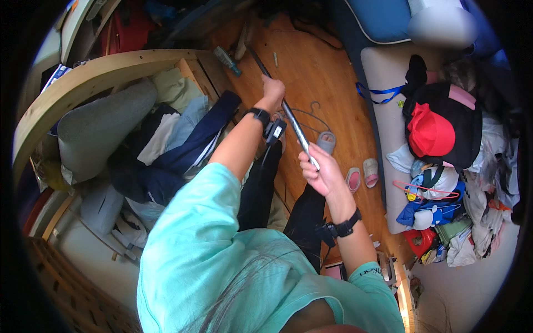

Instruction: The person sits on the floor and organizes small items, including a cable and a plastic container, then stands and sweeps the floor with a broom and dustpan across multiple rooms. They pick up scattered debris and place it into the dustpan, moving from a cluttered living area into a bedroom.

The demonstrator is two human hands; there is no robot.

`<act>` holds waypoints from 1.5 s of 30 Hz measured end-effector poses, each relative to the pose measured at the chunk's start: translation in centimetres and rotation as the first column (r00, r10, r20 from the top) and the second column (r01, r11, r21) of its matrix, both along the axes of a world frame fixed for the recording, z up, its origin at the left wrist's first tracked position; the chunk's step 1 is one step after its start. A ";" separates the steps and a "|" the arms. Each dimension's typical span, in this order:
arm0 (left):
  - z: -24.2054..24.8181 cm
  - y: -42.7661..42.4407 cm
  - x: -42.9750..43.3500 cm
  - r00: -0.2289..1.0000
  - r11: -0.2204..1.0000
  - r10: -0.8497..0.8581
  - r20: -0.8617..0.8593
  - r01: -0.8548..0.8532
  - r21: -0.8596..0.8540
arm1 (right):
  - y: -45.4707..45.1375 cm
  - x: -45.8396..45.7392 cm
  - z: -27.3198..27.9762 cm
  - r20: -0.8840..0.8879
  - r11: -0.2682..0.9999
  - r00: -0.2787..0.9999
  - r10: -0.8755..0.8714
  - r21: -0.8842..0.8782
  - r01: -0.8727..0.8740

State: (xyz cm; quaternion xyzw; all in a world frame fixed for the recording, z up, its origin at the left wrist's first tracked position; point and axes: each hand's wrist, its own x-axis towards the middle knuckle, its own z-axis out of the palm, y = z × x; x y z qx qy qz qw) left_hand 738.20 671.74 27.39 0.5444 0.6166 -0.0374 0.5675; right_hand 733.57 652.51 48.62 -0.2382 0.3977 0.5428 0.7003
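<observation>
A long thin pole (296, 123), dark at its far part and silvery nearer me, slants across the space before my body. My left hand (273, 92) grips it around the middle of its visible length. Close to its near end, my right hand (322, 168) is closed around the silvery part. The far end reaches low over the wooden floor (300, 62), near a pale flat object (241, 43); whether the two are joined I cannot tell. Beneath the pole lies a grey clothes hanger (315, 107). Both wrists carry black straps with small devices.
Left of me, a wooden-framed bed (125, 58) holds piled clothes (179, 145) and a grey cushion (106, 123). A bottle (227, 60) lies on the floor. Slippers (353, 179) are at right, beside a mattress-like pad (377, 125) bearing a red cap (431, 131), a black bag (470, 125) and clothes.
</observation>
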 end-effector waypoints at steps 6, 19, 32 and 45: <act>-7.4 -0.1 -1.6 0.746 0.773 -0.582 -0.323 0.631 0.065 | -0.8 -1.6 -1.6 -0.233 0.969 0.959 -0.163 0.145 0.200; 1.3 0.3 0.2 0.815 0.875 -0.484 -0.319 0.459 -0.155 | 0.1 -2.6 -2.5 -0.335 0.931 0.913 -0.231 0.196 0.308; 9.8 -7.7 -7.9 0.692 0.690 -0.702 -0.168 0.719 0.080 | -7.1 -9.3 4.6 -0.230 0.989 0.963 0.143 0.004 -0.146; 12.2 -15.2 -8.4 0.618 0.612 -0.781 -0.093 0.786 0.084 | -12.4 -10.2 2.6 -0.078 0.859 0.874 0.480 -0.163 -0.486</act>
